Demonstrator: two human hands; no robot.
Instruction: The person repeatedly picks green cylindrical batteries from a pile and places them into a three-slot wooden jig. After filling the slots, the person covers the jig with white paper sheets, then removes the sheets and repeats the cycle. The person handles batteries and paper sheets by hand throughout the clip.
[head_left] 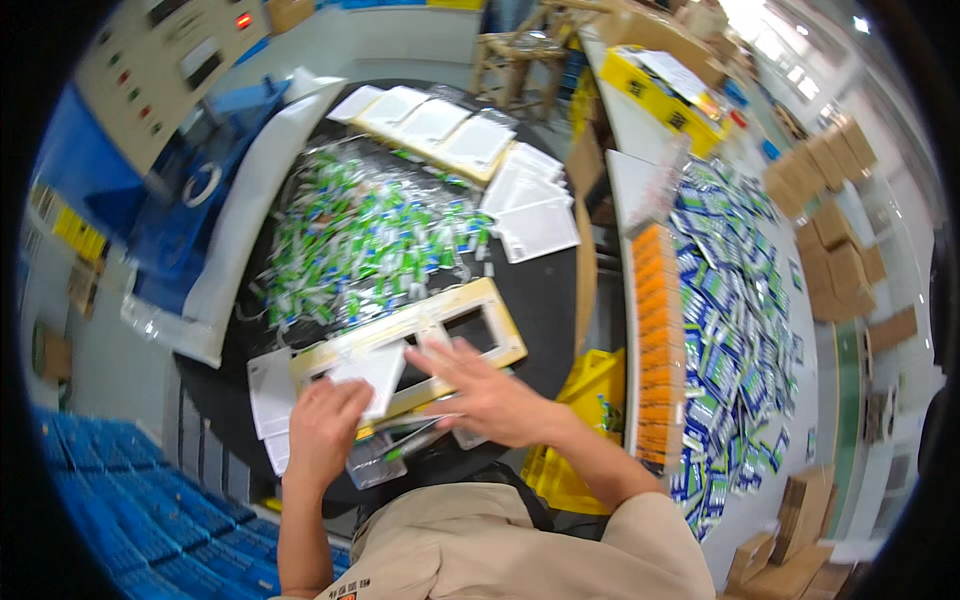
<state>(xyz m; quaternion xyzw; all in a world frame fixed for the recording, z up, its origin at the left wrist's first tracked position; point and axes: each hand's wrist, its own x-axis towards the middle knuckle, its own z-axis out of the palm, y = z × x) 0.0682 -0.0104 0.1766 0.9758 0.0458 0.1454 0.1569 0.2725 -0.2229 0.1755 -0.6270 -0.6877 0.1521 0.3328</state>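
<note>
My left hand pinches a white card over the left part of a pale yellow frame with rectangular openings. The card covers part of those openings. Across the frame's near right side reaches my right hand, its fingers spread and slightly blurred; a white piece lies at its fingertips. Thin, shiny, long items lie below that hand, too blurred to name. More white cards rest to the left of the frame. Beyond it spreads a heap of small green-and-white packets.
On the black round table, a second frame holding white cards stands at the back, with loose white sheets beside it. Rightward are a yellow crate, an orange row of boxes and piled blue-green packets. Blue stacks fill the lower left.
</note>
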